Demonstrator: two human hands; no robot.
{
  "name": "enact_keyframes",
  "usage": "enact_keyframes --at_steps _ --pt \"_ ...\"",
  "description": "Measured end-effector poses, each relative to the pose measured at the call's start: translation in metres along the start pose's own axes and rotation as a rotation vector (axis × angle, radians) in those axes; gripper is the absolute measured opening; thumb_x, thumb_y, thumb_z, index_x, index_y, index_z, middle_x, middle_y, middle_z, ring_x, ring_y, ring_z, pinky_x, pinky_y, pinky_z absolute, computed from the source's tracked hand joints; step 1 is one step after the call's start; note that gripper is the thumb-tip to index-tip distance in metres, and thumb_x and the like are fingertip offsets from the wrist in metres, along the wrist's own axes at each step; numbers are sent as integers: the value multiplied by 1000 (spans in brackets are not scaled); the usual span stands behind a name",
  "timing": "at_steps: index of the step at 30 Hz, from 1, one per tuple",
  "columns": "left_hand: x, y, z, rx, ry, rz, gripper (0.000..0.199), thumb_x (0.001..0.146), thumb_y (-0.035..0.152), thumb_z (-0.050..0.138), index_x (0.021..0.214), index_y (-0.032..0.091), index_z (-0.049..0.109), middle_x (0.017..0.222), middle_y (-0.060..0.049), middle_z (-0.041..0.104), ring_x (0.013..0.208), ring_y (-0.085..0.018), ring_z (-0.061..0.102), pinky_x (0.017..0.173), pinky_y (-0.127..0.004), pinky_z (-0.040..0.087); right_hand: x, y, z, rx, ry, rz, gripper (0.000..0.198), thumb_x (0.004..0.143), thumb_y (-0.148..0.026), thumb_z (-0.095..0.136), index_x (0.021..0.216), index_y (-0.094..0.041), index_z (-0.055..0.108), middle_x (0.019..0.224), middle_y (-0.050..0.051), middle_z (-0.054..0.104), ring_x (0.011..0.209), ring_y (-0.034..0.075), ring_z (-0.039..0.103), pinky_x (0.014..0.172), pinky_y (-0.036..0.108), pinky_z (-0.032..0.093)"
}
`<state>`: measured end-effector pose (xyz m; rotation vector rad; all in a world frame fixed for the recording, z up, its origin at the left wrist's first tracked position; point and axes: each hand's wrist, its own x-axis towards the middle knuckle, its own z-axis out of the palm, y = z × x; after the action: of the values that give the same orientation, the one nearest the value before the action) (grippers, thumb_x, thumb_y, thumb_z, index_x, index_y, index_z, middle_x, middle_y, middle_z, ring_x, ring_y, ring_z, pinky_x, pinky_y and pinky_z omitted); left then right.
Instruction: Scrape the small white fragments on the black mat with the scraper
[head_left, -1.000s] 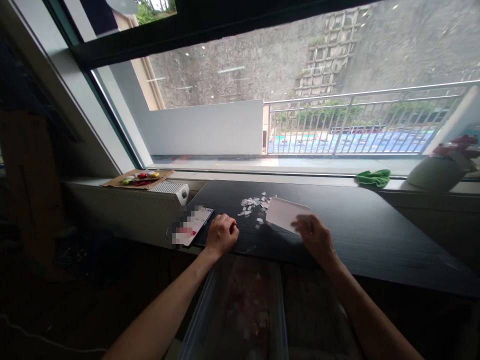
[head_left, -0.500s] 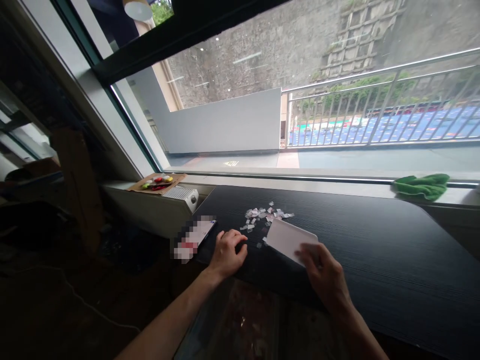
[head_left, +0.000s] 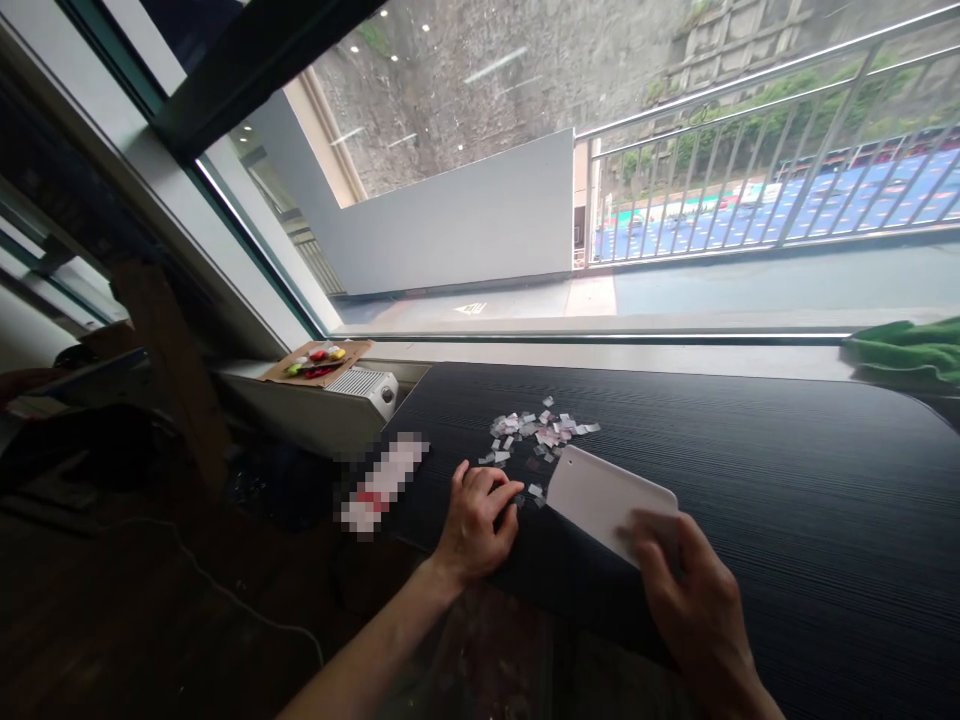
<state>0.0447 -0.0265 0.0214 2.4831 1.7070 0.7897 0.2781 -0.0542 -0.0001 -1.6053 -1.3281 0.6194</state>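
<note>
Right hand (head_left: 694, 590) pinching the near corner of a white card (head_left: 609, 495), fingers clamped on it, card tilted with its far edge down on the black worktop (head_left: 787, 480) close to the front edge. Left hand (head_left: 480, 520) loosely curled, holding nothing, fingertips resting on the worktop just beside the card. Paper scraps (head_left: 536, 430) scattered just beyond both, toward the window side. Green cloth (head_left: 904, 350) at the far right corner.

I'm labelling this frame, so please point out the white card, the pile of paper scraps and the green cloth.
white card (head_left: 600, 492), head view, its bare middle.
pile of paper scraps (head_left: 541, 428), head view, centre of the heap.
green cloth (head_left: 904, 350), head view, its folded top.
</note>
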Motion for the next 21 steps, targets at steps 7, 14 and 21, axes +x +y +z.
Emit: enact_keyframes --at_steps 7,14,21 --pt "5 -1 -6 17 -26 89 19 85 21 50 98 23 64 98 -3 60 101 -21 54 110 -56 22 -10 -25 -1 7 159 57 23 82 -44 51 86 -25 63 72 0 72 60 19 64 55 27 46" --pt "23 0 -8 -92 -108 92 14 84 21 56 96 22 62 94 -1 63 96 -20 56 110 -56 23 -13 -22 -6 -59 194 84 27 80 -48 52 83 -26 67 78 -1 74 67 19 68 57 25 49" --pt "19 -6 -19 -90 -223 82 7 83 17 56 83 22 61 88 0 62 92 -19 58 108 -57 24 -10 -8 -17 -161 95 0 25 77 -49 57 82 -27 68 70 -2 75 57 19 69 47 22 52"
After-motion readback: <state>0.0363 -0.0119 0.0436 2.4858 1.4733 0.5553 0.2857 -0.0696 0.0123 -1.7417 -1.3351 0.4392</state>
